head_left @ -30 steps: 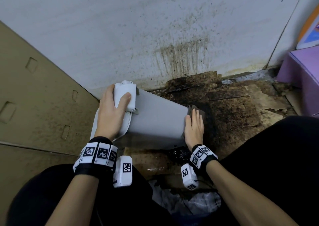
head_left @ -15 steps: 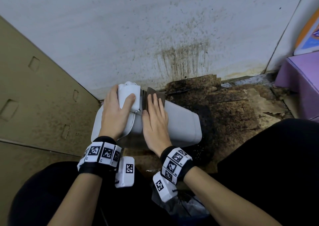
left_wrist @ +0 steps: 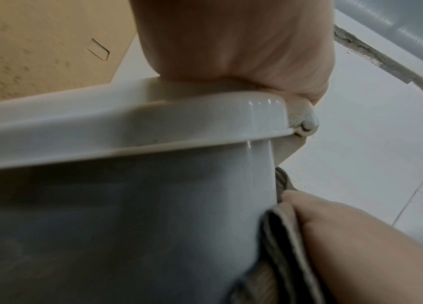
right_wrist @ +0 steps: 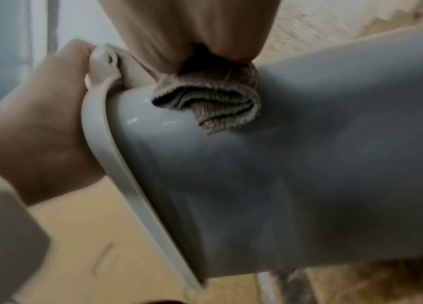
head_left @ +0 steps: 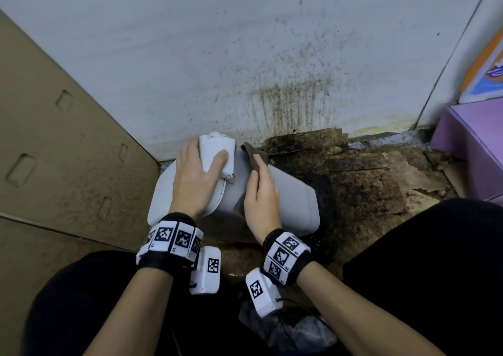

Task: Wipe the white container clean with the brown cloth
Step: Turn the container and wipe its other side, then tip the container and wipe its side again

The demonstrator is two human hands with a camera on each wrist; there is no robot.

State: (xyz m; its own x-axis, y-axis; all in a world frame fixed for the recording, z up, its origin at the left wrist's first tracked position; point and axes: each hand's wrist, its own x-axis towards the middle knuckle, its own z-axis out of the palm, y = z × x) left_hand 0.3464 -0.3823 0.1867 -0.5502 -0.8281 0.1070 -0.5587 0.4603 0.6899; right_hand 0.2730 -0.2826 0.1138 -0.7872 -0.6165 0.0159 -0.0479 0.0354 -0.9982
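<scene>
The white container [head_left: 294, 200] lies on its side on the floor, lid end toward the left. My left hand [head_left: 196, 181] grips the lid's white flap [head_left: 217, 149], thumb on top. The right hand [head_left: 262, 192] lies flat on the container's upper side just right of the lid and presses the folded brown cloth [head_left: 254, 155] against it. The right wrist view has the bunched cloth [right_wrist: 213, 98] under my palm beside the rim. From the left wrist view, the cloth [left_wrist: 283, 236] is squeezed between the container wall [left_wrist: 127, 205] and the right hand [left_wrist: 348, 236].
A stained white wall [head_left: 272, 70] rises right behind the container. Dirty, dark cardboard [head_left: 367, 181] covers the floor to the right. A tan cardboard panel [head_left: 54, 151] closes the left side, and a purple box [head_left: 476, 143] stands at the right. My knees flank a crumpled plastic bag [head_left: 299, 334].
My right hand slid the cloth along the container from its base end to the lid end, then turned slightly there. The left hand kept its grip on the lid.
</scene>
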